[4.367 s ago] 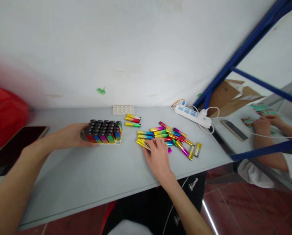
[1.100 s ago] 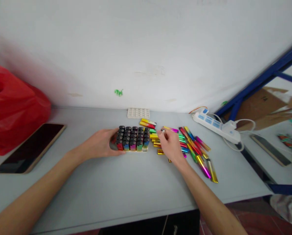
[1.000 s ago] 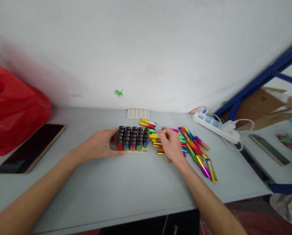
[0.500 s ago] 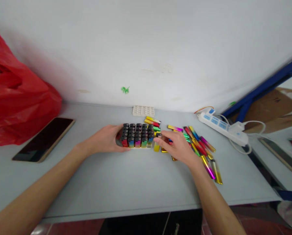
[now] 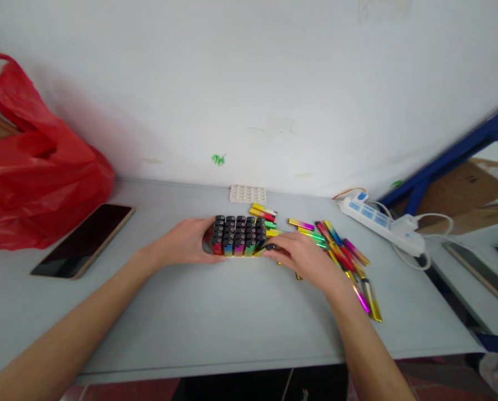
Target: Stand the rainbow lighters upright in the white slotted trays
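Note:
Several lighters (image 5: 239, 235) with black tops and coloured metallic bodies stand upright in close rows, with a white edge of a holder (image 5: 237, 257) just showing under them. Around the left end of these rows curves my left hand (image 5: 190, 240), thumb in front and fingers behind. My right hand (image 5: 292, 250) is at the front right corner, its fingertips pinching a yellow lighter (image 5: 261, 252) that tilts against the rows. Much of that lighter is hidden by the fingers. To the right of my right hand lies a loose pile of shiny lighters (image 5: 343, 250).
Against the wall sits a white tray with holes (image 5: 247, 194), a few lighters (image 5: 262, 212) lying before it. A phone (image 5: 84, 239) and a red plastic bag (image 5: 44, 167) are at the left. On the right are a white power strip (image 5: 380, 225) with cables and a blue metal frame (image 5: 418, 195).
My right hand has brought the yellow lighter left against the rows and tipped it from upright. My left hand keeps its place at the left end. The whole view has shifted slightly.

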A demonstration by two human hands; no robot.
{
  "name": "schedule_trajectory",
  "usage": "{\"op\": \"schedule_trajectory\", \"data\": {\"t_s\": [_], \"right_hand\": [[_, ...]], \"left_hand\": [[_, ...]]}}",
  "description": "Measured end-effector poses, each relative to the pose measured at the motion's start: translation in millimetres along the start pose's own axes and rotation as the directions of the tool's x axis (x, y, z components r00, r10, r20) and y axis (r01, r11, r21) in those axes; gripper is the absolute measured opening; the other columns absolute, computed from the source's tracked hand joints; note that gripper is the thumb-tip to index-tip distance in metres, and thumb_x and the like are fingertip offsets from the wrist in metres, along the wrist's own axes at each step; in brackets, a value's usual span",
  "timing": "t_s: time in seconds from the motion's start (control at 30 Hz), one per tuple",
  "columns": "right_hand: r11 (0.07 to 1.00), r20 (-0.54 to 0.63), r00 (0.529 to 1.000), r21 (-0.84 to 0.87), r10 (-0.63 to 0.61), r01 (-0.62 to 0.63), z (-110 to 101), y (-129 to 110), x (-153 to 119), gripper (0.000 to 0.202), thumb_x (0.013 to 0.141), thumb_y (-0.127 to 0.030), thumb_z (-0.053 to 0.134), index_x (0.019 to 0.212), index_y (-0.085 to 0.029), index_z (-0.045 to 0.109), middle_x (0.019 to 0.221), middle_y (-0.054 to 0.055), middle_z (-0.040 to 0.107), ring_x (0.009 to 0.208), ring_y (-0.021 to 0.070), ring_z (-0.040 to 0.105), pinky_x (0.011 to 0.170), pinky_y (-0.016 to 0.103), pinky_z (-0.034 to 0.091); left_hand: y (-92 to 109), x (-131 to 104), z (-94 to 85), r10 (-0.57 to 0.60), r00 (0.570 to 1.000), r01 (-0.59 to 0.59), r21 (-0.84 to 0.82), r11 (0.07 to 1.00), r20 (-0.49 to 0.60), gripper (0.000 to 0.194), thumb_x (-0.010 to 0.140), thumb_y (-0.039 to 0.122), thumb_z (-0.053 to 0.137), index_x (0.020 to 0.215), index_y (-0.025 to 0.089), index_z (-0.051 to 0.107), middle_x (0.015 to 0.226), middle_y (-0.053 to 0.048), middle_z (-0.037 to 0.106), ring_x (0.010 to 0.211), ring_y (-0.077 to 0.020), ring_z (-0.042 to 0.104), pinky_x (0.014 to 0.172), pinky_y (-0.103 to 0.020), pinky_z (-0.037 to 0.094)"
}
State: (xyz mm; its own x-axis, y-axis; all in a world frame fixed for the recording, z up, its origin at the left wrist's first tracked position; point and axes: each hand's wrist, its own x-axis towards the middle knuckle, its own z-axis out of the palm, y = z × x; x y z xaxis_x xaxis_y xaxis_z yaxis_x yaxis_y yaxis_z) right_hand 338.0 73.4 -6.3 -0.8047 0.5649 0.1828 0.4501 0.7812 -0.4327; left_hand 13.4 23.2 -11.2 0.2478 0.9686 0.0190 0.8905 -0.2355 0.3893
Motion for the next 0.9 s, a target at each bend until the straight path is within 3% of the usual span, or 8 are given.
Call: {"op": "schedule_trajectory", "data": {"t_s": [0.1, 0.23, 0.3, 0.43, 0.63, 0.73, 0.83, 0.9], "right_hand": [[0.995, -0.014, 0.998, -0.08, 0.066, -0.066, 10.6, -2.7, 3.2, 0.039, 0.112, -0.05, 0.065, 0.091, -0.019, 0.077, 0.091, 0.009, 0.078, 0.082, 0.0239, 0.072, 0.074, 0.033, 0.046], [0.987, -0.023, 0.996, 0.135, 0.086, -0.082, 10.9, -0.9, 1.3, 0.048, 0.11, -0.06, 0.064, 0.081, -0.022, 0.067, 0.077, 0.001, 0.07, 0.069, 0.0179, 0.061, 0.064, 0.03, 0.039], [0.977, -0.136, 0.982, 0.186, 0.135, -0.108, 2.9, 3.4, 0.3, 0.06, 0.112, -0.068, 0.052, 0.073, -0.023, 0.057, 0.066, -0.002, 0.06, 0.062, 0.0157, 0.052, 0.062, 0.029, 0.035], [0.972, -0.344, 0.91, 0.116, 0.232, -0.204, -13.2, 15.6, 5.3, 0.074, 0.11, -0.08, 0.036, 0.06, -0.025, 0.038, 0.053, -0.003, 0.04, 0.055, 0.0148, 0.039, 0.061, 0.032, 0.029], [0.942, -0.445, 0.833, 0.086, 0.328, -0.325, -17.9, 26.9, 27.6, 0.073, 0.116, -0.069, 0.024, 0.059, -0.028, 0.044, 0.055, 0.003, 0.051, 0.058, 0.0208, 0.05, 0.066, 0.037, 0.031], [0.95, -0.402, 0.865, 0.042, 0.3, -0.309, -16.2, 31.6, 40.5, 0.057, 0.117, -0.061, 0.038, 0.076, -0.026, 0.053, 0.064, 0.0, 0.057, 0.063, 0.0209, 0.053, 0.067, 0.034, 0.034], [0.983, -0.234, 0.955, 0.005, 0.181, -0.185, -10.4, 38.0, 49.2, 0.029, 0.112, -0.047, 0.062, 0.1, -0.021, 0.065, 0.089, 0.003, 0.071, 0.082, 0.0211, 0.064, 0.078, 0.032, 0.044], [0.99, -0.123, 0.984, -0.029, 0.13, -0.135, -4.3, 42.1, 51.8, 0.017, 0.108, -0.036, 0.071, 0.105, -0.019, 0.07, 0.102, 0.006, 0.073, 0.095, 0.0218, 0.068, 0.089, 0.033, 0.048]], "left_hand": [[-1.6, 0.0, 0.4, 0.018, 1.0, -0.018, 0.011, 1.0, 0.02, 0.058, 0.075, 0.069, 0.082, 0.102, 0.022, 0.06, 0.09, -0.005, 0.075, 0.077, -0.0264, 0.07, 0.071, -0.036, 0.049], [-1.4, 0.0, -0.5, 0.01, 1.0, -0.009, -0.022, 1.0, 0.024, 0.062, 0.073, 0.071, 0.083, 0.104, 0.022, 0.062, 0.091, -0.005, 0.075, 0.078, -0.0271, 0.07, 0.07, -0.035, 0.048], [-0.8, 0.2, -1.5, 0.007, 1.0, -0.006, -0.049, 0.999, 0.031, 0.062, 0.072, 0.071, 0.084, 0.105, 0.022, 0.064, 0.092, -0.004, 0.076, 0.079, -0.0267, 0.071, 0.071, -0.034, 0.049], [0.3, 0.4, -3.4, 0.02, 0.999, -0.018, -0.064, 0.998, 0.025, 0.059, 0.072, 0.068, 0.085, 0.105, 0.023, 0.067, 0.089, -0.003, 0.076, 0.076, -0.025, 0.069, 0.068, -0.033, 0.047], [1.7, -0.1, -4.3, 0.037, 0.999, -0.034, -0.081, 0.996, 0.033, 0.062, 0.075, 0.066, 0.084, 0.113, 0.02, 0.066, 0.089, -0.004, 0.077, 0.077, -0.0259, 0.07, 0.068, -0.033, 0.048], [-0.4, -0.2, -4.4, 0.041, 0.999, -0.039, -0.069, 0.997, 0.033, 0.063, 0.075, 0.066, 0.084, 0.114, 0.02, 0.067, 0.09, -0.004, 0.078, 0.079, -0.0265, 0.071, 0.069, -0.032, 0.05], [-6.2, -1.0, -7.1, 0.049, 0.999, -0.047, -0.072, 0.996, 0.023, 0.06, 0.075, 0.064, 0.085, 0.114, 0.021, 0.068, 0.091, -0.004, 0.078, 0.079, -0.0267, 0.071, 0.068, -0.032, 0.05], [-11.5, -2.1, -10.5, 0.049, 0.999, -0.047, -0.086, 0.995, 0.019, 0.058, 0.074, 0.064, 0.086, 0.111, 0.022, 0.068, 0.092, -0.005, 0.079, 0.079, -0.0267, 0.071, 0.067, -0.032, 0.05]]}}
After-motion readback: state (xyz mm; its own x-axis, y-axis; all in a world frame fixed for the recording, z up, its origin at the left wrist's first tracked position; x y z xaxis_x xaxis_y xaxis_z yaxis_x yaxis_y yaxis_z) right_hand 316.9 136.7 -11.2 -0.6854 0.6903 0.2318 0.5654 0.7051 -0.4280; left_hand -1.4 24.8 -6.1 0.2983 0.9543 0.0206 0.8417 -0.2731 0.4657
